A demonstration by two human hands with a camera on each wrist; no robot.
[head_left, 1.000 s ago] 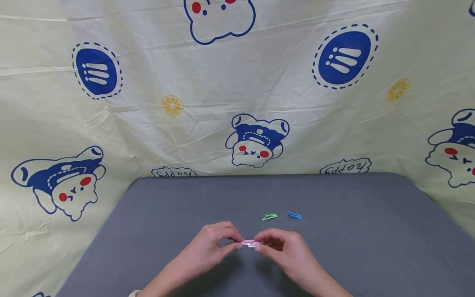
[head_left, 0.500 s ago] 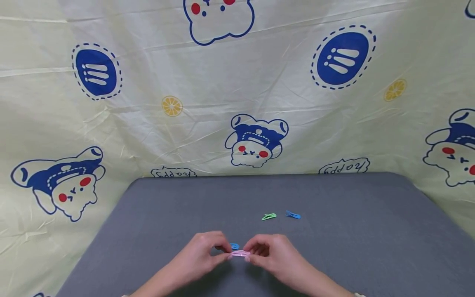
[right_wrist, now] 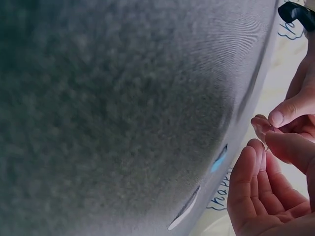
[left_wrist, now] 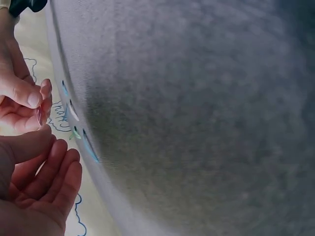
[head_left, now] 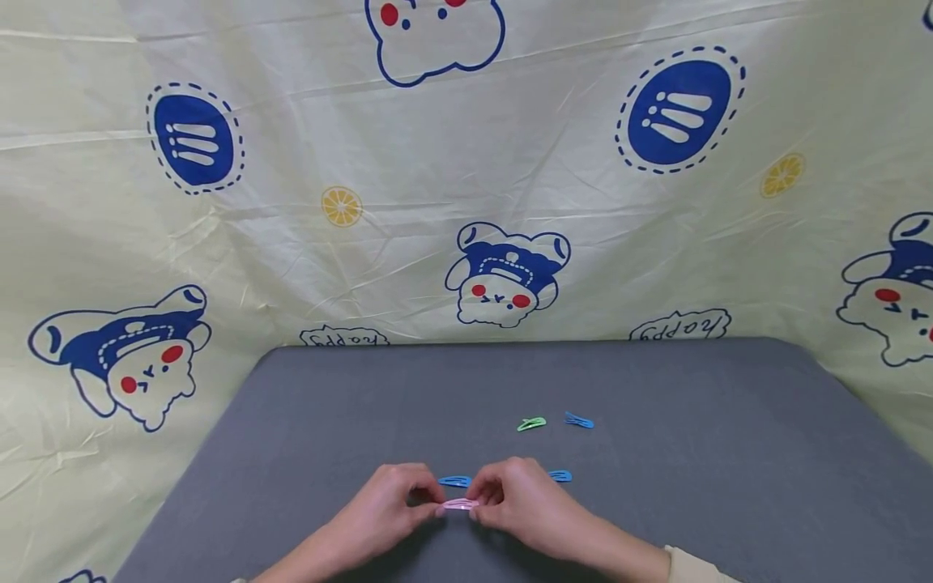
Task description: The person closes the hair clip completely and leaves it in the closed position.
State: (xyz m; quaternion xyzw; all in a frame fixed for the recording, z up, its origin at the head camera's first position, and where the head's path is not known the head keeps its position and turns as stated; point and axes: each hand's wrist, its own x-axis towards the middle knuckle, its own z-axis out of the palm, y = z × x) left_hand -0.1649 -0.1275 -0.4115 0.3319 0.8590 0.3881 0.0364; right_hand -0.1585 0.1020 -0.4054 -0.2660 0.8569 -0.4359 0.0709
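A pink snap hair clip (head_left: 460,504) is held level between my two hands, above the grey table. My left hand (head_left: 386,506) pinches its left end between thumb and fingertips. At the other end, my right hand (head_left: 521,506) pinches it the same way. The left wrist view shows the pink clip (left_wrist: 39,116) edge-on between the fingertips. Just behind the hands lie a blue hair clip (head_left: 455,481) and another blue clip (head_left: 560,476) partly covered by the right hand. In the right wrist view a pale clip (right_wrist: 184,209) lies on the cloth.
Farther back on the grey table (head_left: 350,405) lie a green hair clip (head_left: 532,423) and a blue hair clip (head_left: 579,420), both with their arms apart. A printed curtain (head_left: 408,275) hangs behind the table's far edge.
Both hands have moved left and nearer to the body with the pink clip. The two blue clips behind the hands have come into view. The farther clips lie as before.
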